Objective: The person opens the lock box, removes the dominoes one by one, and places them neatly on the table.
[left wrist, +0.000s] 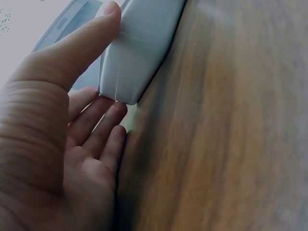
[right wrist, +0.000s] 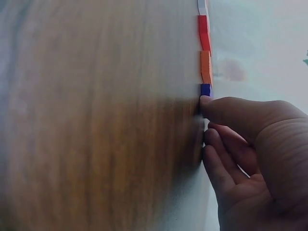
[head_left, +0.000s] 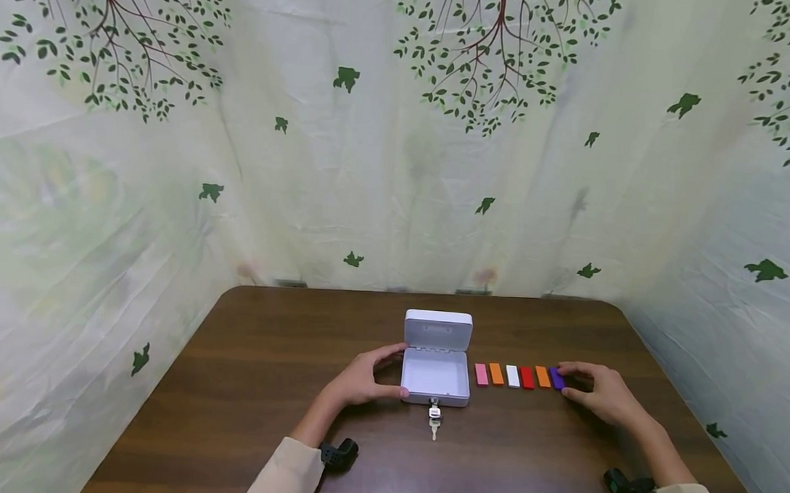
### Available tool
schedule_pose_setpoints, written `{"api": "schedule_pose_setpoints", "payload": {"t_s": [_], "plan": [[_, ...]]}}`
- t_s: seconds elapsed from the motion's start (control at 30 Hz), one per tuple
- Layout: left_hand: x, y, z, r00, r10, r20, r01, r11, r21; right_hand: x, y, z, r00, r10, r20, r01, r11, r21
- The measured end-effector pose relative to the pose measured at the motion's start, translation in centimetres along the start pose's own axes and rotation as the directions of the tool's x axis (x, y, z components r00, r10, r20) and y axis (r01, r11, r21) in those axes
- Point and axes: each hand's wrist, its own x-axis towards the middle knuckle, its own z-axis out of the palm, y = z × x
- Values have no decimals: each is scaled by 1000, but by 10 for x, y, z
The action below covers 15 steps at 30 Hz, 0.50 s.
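Note:
A small white metal cash box (head_left: pixel 435 375) stands on the table with its lid (head_left: pixel 438 331) raised; its inside is bare. My left hand (head_left: pixel 364 380) holds the box by its left side, thumb at the front corner and fingers toward the back. In the left wrist view the thumb lies along the box's edge (left wrist: pixel 132 62). Keys (head_left: pixel 434 422) hang from the lock at the front. To the right, my right hand (head_left: pixel 602 393) pinches a purple block (head_left: pixel 556 378) between thumb and fingers at the right end of a row of blocks.
Left of the purple block, the row runs orange (head_left: pixel 543 376), red (head_left: pixel 527 377), white (head_left: pixel 512 376), another orange (head_left: pixel 496 374) and pink (head_left: pixel 481 374), the pink one close beside the box. The brown wooden table (head_left: pixel 287 330) meets a leaf-print curtain (head_left: pixel 398 167) at the back.

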Motion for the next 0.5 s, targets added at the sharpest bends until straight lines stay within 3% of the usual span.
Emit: {"api": "schedule_pose_setpoints", "payload": {"t_s": [0.23,0.5], "plan": [[-2,-2,-3,998,51,-22,-51,999,-10,-6,1,6,999,-23,-25,24,999,36],[-33,-7,-17,999,43,-32,-42,999,12,-16,-5,14,996,-88,-2,88,994,62]]}}
